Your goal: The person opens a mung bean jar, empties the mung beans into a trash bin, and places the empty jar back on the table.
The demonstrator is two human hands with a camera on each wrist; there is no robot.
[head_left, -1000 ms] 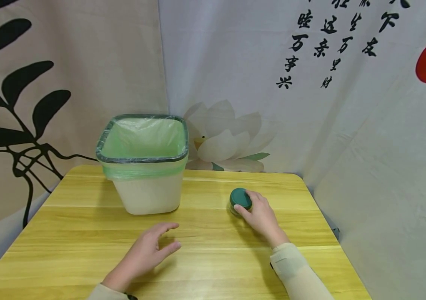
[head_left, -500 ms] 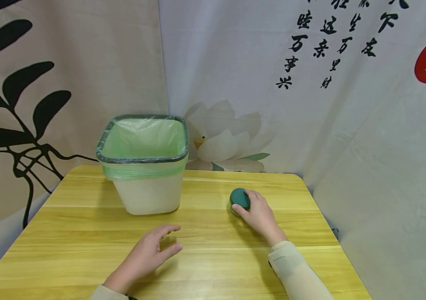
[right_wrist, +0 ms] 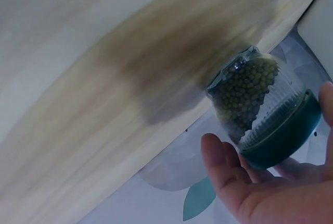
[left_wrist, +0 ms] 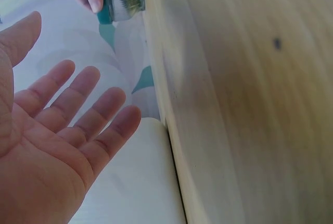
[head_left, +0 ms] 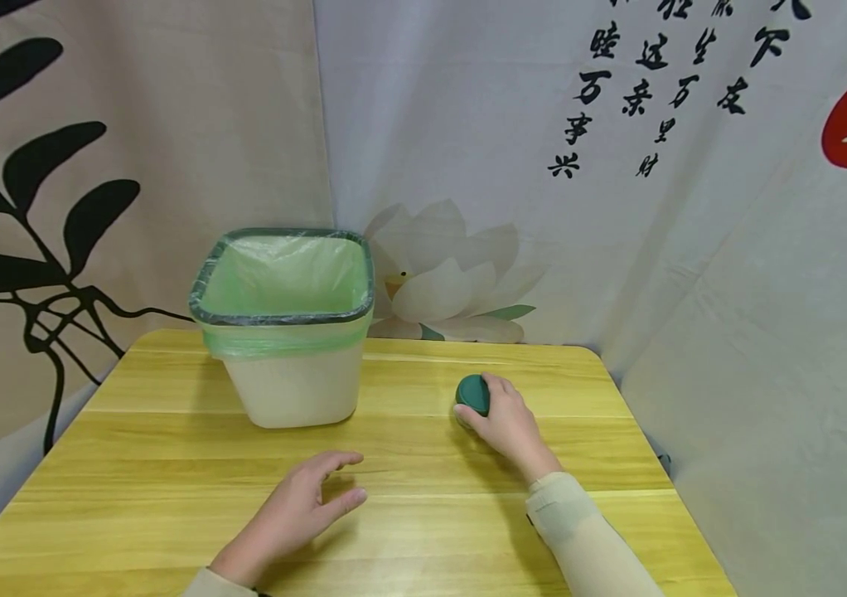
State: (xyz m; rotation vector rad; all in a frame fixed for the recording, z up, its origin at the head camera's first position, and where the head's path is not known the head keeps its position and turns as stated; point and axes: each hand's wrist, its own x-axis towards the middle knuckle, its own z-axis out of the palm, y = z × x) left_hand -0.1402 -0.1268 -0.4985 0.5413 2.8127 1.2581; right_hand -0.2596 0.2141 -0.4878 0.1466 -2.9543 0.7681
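Note:
A clear glass jar point(right_wrist: 248, 96) with a dark green lid point(head_left: 473, 394) is partly filled with small round green beans point(right_wrist: 243, 92). It looks tilted in the right wrist view, its base at or just off the tabletop; I cannot tell which. My right hand point(head_left: 507, 423) holds the jar at its lid, with thumb and fingers on either side. My left hand point(head_left: 300, 506) hovers over the table, nearer me and to the left, thumb apart from its fingers and nothing in it. Its palm point(left_wrist: 41, 166) faces the left wrist camera.
A cream bin point(head_left: 297, 390) lined with a pale green bag stands at the back left of the wooden table point(head_left: 423, 539). Printed cloth point(head_left: 468, 124) with a flower and black characters hangs behind the table and along its right side.
The jar's lid has tipped slightly to the left, and my right hand has shifted a little left with it. My left hand has drifted slightly to the right.

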